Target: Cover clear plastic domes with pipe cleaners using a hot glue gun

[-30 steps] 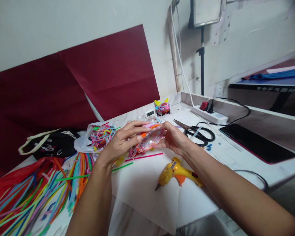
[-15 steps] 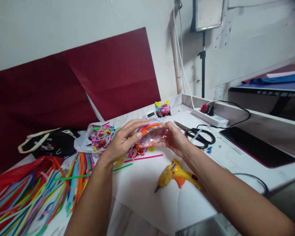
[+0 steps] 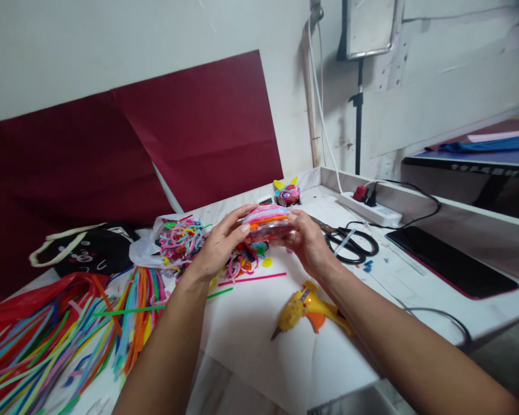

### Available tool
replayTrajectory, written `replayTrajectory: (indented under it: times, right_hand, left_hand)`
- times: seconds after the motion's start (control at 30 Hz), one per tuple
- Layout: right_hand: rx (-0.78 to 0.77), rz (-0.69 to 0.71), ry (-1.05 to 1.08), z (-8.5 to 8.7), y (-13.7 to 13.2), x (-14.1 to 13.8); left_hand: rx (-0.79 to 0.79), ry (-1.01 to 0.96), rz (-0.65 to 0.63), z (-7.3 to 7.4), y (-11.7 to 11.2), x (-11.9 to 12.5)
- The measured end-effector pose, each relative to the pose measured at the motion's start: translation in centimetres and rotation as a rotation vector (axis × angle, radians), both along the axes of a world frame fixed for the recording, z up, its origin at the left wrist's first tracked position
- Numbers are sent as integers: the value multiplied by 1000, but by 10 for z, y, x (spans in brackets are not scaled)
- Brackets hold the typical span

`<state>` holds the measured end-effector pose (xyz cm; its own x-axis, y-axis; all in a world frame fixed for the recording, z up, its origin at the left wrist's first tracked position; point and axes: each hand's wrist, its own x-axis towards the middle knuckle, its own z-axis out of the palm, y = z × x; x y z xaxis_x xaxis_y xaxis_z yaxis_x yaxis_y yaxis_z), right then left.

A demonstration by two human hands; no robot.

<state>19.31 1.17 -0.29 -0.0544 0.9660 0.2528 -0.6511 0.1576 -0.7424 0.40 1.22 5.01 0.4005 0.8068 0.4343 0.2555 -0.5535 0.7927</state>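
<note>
Between both hands, above the table, is a rounded craft piece (image 3: 269, 214) with pink and blue fuzzy strips on top, an orange band round its edge and a clear, shiny underside. My left hand (image 3: 225, 236) grips its left side, thumb at the orange band. My right hand (image 3: 308, 237) closes on the right side, its fingers partly hidden behind the piece. Below them lie pipe cleaner scraps (image 3: 242, 262) and a straight pink pipe cleaner (image 3: 255, 279). A yellow glue gun (image 3: 300, 305) rests on white paper (image 3: 259, 346) under my right forearm.
Black scissors (image 3: 350, 242), a power strip (image 3: 369, 208) and a phone (image 3: 452, 259) are on the right. Bundled pipe cleaners (image 3: 47, 340), a black bag (image 3: 93, 253) and a plastic bag of scraps (image 3: 179, 239) lie left. A finished-looking colourful figure (image 3: 288, 193) stands at the back.
The craft piece has been tilted so its fuzzy top shows more and its clear underside less. Both hands keep their hold on it.
</note>
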Motion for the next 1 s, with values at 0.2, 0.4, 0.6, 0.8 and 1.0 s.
replayTrajectory:
  times: [0.2,0.4,0.6,0.8,1.0]
  right_hand:
    - [-12,-40,-18,0,-3,-3]
    - [-29,-68,-40,0,-4,-6]
    - [0,-89,-77,-2,-6,-8]
    - [64,-178,-197,-7,-5,-10]
    - [98,-206,-232,-6,-6,-10]
  left_hand:
    - [-3,37,48,-2,-2,5]
    - [32,68,82,2,-7,12]
    - [72,87,70,3,-7,13]
    - [60,76,132,2,-7,14]
    - [62,52,149,1,-7,15]
